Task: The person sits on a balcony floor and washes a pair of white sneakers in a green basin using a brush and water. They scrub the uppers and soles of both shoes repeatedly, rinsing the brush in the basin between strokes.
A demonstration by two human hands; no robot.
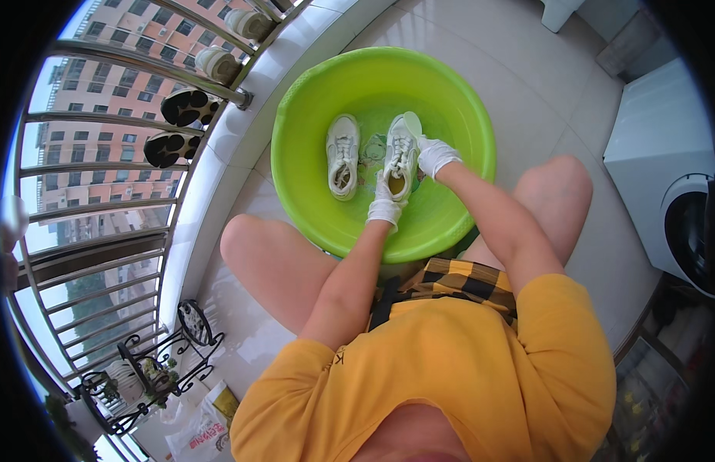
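A large green plastic basin (294, 196) stands on the floor before me, with two white lace-up sneakers in it. My left hand (385, 205), in a white glove, grips the heel of the right-hand sneaker (399, 144). Its toe points away from me, and a yellowish insole shows inside. Beside it to the left lies the other sneaker (342, 156), untouched. My right hand (438, 155), also gloved, holds a small pale object with an oval end (413, 123) over that right-hand sneaker's toe. Its exact kind is unclear. A printed pattern (374, 151) shows on the basin's bottom.
Metal railings (103, 117) run along the left, with several shoes (184, 108) propped on them. A black wrought-iron plant stand (143, 369) and a plastic bag (198, 433) are at lower left. A white front-loading washing machine (652, 150) stands on the right.
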